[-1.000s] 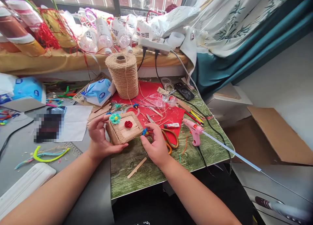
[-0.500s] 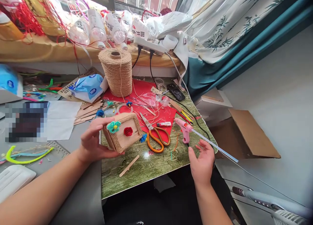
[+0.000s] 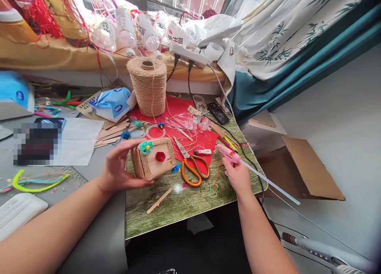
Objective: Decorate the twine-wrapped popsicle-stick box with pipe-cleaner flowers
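My left hand (image 3: 120, 169) grips a small wooden box (image 3: 153, 169) by its left side, thumb underneath and fingers on top. Twine wraps the box's edges. On its face are a turquoise flower (image 3: 146, 147) with a yellow centre and a red rose (image 3: 160, 156). By its lower right corner is a blue flower (image 3: 176, 168); whether it touches the box I cannot tell. My right hand (image 3: 239, 175) is closed round the handle of a pink glue gun (image 3: 228, 152), its long clear glue stick (image 3: 270, 182) pointing back to the right. Orange-handled scissors (image 3: 193, 167) lie between the hands.
A big twine spool (image 3: 148, 87) stands at the back on red paper (image 3: 205, 137). A craft stick (image 3: 159, 200) lies near the front edge. Behind are a tissue pack (image 3: 111, 103) and a power strip (image 3: 189, 55). The glue gun's black cord hangs over the right edge.
My right hand left the blue flower by the box, moved right and took hold of the glue gun. My left hand kept its grip on the box throughout.
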`<state>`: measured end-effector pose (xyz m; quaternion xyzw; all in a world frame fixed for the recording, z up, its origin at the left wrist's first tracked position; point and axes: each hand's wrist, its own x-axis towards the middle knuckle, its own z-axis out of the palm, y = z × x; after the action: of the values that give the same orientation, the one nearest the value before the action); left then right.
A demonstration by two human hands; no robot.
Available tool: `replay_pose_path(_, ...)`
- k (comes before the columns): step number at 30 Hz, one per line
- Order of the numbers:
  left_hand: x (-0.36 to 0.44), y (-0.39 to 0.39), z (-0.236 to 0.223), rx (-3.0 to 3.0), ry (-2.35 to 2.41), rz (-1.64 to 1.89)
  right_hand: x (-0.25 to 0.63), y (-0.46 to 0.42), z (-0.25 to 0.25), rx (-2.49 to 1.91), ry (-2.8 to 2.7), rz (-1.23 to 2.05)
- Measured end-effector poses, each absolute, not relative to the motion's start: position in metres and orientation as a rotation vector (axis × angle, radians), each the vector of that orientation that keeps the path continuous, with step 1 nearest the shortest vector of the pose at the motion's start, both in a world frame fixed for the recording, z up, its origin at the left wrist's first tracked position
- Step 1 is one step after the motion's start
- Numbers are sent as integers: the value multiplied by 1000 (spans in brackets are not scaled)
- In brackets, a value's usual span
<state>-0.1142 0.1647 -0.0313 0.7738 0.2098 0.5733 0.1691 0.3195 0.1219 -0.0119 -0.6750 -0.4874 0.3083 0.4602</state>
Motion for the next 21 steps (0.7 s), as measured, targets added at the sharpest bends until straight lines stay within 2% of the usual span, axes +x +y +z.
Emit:
replay_pose_path(4, -114, 165, -25, 2237, 629, 1632, 301, 96, 10, -1565, -1111, 1001)
replay_pose_path(8, -112, 163, -23, 2353, 658, 1585, 269, 66, 40, -1517, -1291, 1239)
replay_pose_path(14, -109, 159, -19, 2419, 614, 1573, 237, 55, 53, -1468, -1656, 1207)
replay_pose_path(21, -109, 160, -17, 2404, 629, 1564, 233, 54, 52, -1510, -1775, 1128)
